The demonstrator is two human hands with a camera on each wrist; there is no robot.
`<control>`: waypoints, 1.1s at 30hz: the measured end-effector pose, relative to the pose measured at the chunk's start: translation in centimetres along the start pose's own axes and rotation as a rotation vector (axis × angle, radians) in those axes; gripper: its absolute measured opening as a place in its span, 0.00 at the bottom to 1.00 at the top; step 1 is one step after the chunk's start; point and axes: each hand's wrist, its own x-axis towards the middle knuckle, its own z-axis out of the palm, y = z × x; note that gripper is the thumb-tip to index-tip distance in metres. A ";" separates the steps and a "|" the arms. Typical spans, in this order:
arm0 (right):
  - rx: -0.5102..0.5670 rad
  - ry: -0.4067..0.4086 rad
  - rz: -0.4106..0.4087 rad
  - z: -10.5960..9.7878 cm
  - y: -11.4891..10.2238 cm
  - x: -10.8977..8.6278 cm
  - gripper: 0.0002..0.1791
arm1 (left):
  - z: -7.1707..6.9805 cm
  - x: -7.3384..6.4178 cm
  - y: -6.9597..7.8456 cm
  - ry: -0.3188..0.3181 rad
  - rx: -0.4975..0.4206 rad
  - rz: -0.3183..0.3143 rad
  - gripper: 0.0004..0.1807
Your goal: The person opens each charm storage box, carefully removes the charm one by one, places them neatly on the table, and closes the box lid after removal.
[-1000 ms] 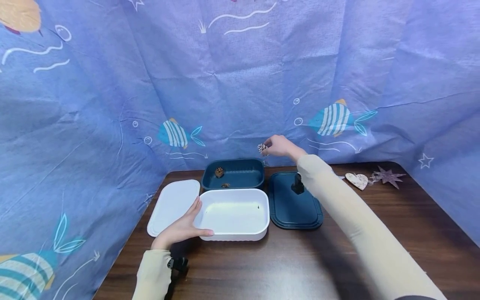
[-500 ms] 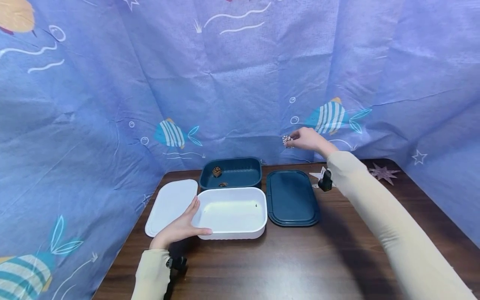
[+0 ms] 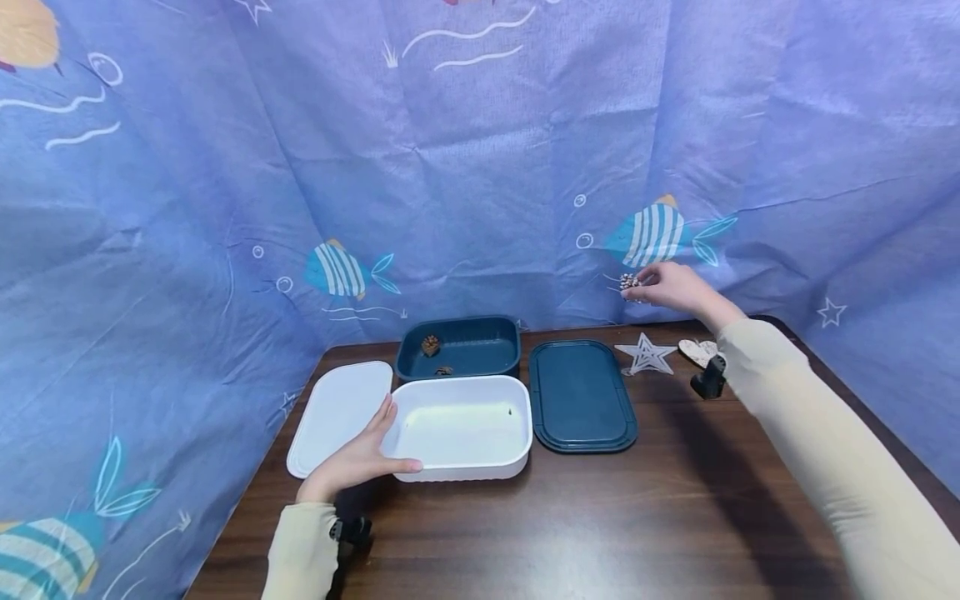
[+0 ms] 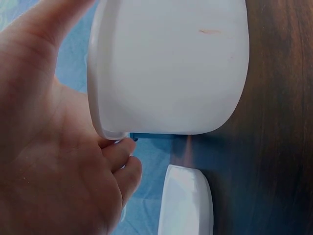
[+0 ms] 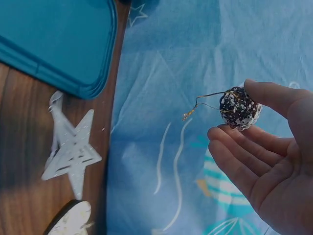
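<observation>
Near the back edge of the table, my right hand (image 3: 675,287) pinches a small white-tipped pine cone (image 5: 239,110) between thumb and fingers, above the tabletop. A thin gold cord (image 5: 196,103) loops out from the cone. Below it lie a silver star ornament (image 3: 647,356) and a white patterned heart (image 3: 697,352). My left hand (image 3: 356,460) grips the left end of a white plastic box (image 3: 465,472), thumb along its front side and fingers by the left rim. Inside the dark teal box (image 3: 487,354) behind it sit two brown pine cones (image 3: 431,345), one partly hidden by the white box's rim.
The white lid (image 3: 341,412) lies flat left of the white box, close to my left hand. A dark teal lid (image 3: 581,396) lies to the right of the boxes. A blue fish-print cloth (image 3: 480,208) hangs behind the wooden table (image 3: 600,525).
My right hand has carried the white-tipped pine cone rightward, from near the teal box to above the star ornament, which now shows fully. The left hand keeps its place on the white box.
</observation>
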 end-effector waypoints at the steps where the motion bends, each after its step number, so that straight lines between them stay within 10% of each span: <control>1: -0.001 -0.003 0.004 0.0 0.4 -0.2 0.40 | 0.0 0.0 0.0 0.000 0.002 0.000 0.67; 23: -0.014 -0.023 0.025 4.7 6.5 -4.5 0.38 | 0.3 0.3 0.1 -0.001 -0.007 -0.009 0.66; 33: 0.184 -0.096 0.023 7.4 8.5 -6.2 0.28 | -0.2 0.1 0.3 -0.007 0.005 -0.007 0.66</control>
